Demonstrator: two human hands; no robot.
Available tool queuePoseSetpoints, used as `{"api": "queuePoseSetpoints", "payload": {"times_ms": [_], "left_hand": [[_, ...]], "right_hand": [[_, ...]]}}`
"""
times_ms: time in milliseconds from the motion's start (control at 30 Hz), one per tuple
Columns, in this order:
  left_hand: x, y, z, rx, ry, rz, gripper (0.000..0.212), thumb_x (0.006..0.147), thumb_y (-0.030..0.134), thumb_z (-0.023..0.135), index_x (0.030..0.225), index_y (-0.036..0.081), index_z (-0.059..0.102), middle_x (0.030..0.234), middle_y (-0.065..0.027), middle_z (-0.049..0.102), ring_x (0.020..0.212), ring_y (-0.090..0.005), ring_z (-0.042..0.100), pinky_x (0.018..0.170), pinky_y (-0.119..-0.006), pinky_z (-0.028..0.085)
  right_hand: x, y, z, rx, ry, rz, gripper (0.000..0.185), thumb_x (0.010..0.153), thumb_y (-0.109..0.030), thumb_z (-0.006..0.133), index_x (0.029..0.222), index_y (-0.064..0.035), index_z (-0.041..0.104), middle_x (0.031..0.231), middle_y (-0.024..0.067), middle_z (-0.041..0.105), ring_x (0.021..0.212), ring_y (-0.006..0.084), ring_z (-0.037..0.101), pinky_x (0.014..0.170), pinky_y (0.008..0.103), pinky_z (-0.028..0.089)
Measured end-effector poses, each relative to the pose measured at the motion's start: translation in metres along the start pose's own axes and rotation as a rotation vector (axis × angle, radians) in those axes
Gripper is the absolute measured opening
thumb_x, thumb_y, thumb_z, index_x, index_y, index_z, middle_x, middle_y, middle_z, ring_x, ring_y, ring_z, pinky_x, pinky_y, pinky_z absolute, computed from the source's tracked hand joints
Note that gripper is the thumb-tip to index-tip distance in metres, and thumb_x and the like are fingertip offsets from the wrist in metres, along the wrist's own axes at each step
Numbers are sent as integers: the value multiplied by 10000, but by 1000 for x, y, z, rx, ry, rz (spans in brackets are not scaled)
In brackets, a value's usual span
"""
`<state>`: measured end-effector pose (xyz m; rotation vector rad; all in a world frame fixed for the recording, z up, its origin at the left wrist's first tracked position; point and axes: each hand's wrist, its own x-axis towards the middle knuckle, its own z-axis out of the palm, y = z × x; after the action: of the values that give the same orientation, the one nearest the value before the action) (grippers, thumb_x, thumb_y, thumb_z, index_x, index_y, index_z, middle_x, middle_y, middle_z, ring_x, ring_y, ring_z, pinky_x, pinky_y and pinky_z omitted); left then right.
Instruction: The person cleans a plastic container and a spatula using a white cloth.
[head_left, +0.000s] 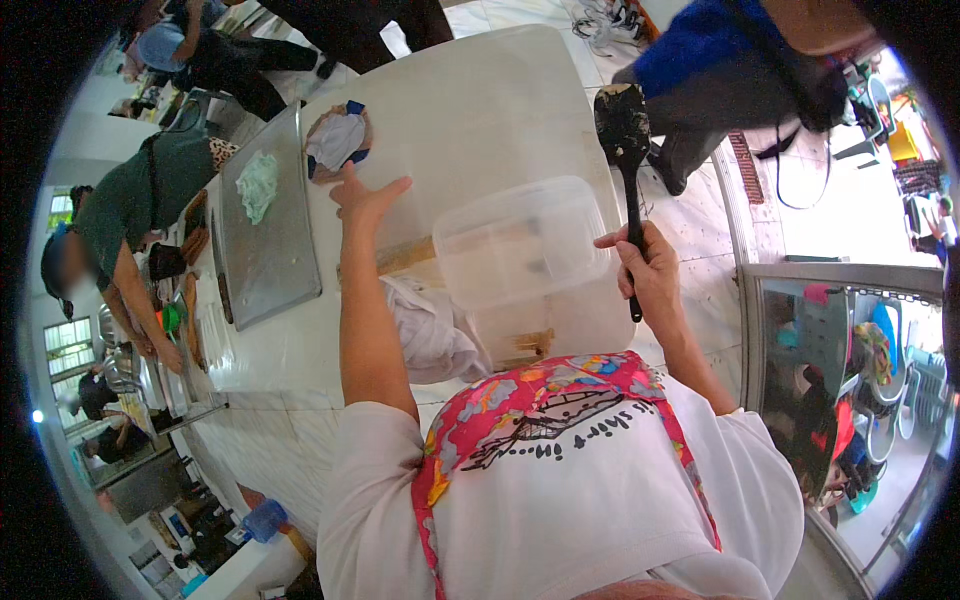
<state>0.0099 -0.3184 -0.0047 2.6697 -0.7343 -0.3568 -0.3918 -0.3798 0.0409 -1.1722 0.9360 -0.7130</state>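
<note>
My right hand (652, 266) grips the handle of a black spatula (624, 124), held upright past the table's right side; its blade is smeared with pale residue. My left hand (366, 196) reaches over the table with its fingers apart and holds nothing. Just beyond its fingertips lies a pale grey cloth with dark blue corners (336, 142) on a round brown thing, and I cannot tell whether they touch. A clear rectangular plastic container (517, 244) stands between my hands. Nearer to me, a crumpled white cloth (435, 330) rests by my left forearm.
A metal tray (277, 277) on the left of the white table (480, 105) bears a crumpled pale green cloth (257, 186). A knife (220, 277) lies along its left edge. One person (142, 202) leans over the left side; another (720, 90) stands at the far right.
</note>
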Motion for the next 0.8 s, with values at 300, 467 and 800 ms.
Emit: {"api": "queuePoseSetpoints", "payload": {"times_ms": [300, 467, 800], "left_hand": [[-34, 13, -14, 127, 189, 35, 1075, 613, 493, 785, 1441, 142, 196, 1426, -250, 216, 1301, -429, 280, 1026, -478, 340], [-97, 46, -28, -224, -54, 459, 592, 760, 382, 698, 1214, 51, 512, 1181, -180, 552, 1076, -316, 550, 862, -422, 455], [-161, 21, -16, -120, -191, 267, 389, 784, 243, 701, 1068, -4, 605, 833, -139, 649, 754, -223, 645, 702, -318, 501]], "right_hand": [[1, 14, -10, -284, 127, -17, 73, 836, -86, 596, 895, -51, 571, 653, 10, 547, 481, 74, 428, 453, 251, 365], [0, 11, -12, -508, 167, -63, 204, 806, -96, 626, 1008, -69, 631, 582, 14, 468, 518, 90, 401, 496, 278, 360], [4, 37, -18, -616, 90, -1, 304, 828, -129, 624, 1126, -70, 639, 547, -72, 398, 492, 44, 357, 451, 239, 291]]}}
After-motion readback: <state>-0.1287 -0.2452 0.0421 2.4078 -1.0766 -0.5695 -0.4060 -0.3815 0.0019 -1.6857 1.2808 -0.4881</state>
